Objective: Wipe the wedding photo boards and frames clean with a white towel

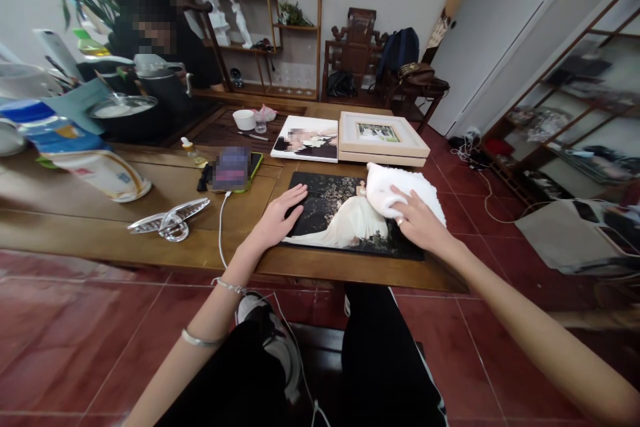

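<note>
A dark photo panel [325, 197] with a white-gowned figure lies flat near the front edge of the low wooden table [150, 240]. My left hand [277, 217] rests flat on the panel's left edge, fingers stretched out. My right hand [417, 217] presses a white cloth [400, 187] onto the panel's right part, fingers closed over the cloth.
Behind the panel lie a second photo print [306, 138] and a cream framed picture [380, 136]. A phone [231, 168] with a white cable, a metal clip [170, 220], a bag [85, 154], bowls and a pot stand to the left. Another person sits at the back left.
</note>
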Action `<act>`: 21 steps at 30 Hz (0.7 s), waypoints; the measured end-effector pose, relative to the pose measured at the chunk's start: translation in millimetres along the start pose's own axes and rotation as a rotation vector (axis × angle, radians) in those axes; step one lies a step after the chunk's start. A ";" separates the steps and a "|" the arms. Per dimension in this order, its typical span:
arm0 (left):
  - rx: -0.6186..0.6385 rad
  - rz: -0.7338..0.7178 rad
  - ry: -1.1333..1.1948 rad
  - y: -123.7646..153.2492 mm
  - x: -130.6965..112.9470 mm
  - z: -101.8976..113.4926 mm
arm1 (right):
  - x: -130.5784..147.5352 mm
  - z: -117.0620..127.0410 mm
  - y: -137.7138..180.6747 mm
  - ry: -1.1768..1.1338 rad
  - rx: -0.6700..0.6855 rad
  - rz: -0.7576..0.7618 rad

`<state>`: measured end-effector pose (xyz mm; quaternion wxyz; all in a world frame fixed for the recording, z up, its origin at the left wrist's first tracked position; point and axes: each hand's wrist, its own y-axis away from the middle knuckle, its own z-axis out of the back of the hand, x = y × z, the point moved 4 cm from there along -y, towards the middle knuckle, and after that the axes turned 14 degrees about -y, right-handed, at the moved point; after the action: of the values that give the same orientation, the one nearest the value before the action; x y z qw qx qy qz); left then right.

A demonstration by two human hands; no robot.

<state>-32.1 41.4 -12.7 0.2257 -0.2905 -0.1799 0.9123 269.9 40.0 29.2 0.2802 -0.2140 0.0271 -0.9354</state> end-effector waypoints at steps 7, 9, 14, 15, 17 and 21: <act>0.003 0.018 -0.003 0.2 -2.0 1.1 | 75.1 3.2 81.3 -0.085 0.214 0.066; 0.004 0.017 -0.006 0.4 -2.3 1.3 | 80.4 7.4 89.0 -0.091 0.268 0.043; 0.011 0.012 -0.001 0.2 -3.0 1.9 | 55.6 11.8 55.7 -0.028 0.231 0.003; 0.012 0.013 -0.001 0.2 -3.2 2.1 | 46.9 11.7 41.9 -0.012 0.213 0.003; 0.011 0.015 0.000 0.2 -3.3 2.5 | 28.4 12.2 11.6 0.014 0.169 -0.003; 0.014 0.019 0.013 0.1 -2.9 2.6 | -2.6 15.0 -38.0 0.017 0.096 -0.023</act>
<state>-31.6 39.3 -9.4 0.2204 -0.2967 -0.1693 0.9137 258.7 74.4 48.3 0.2789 -0.1925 -0.0179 -0.9407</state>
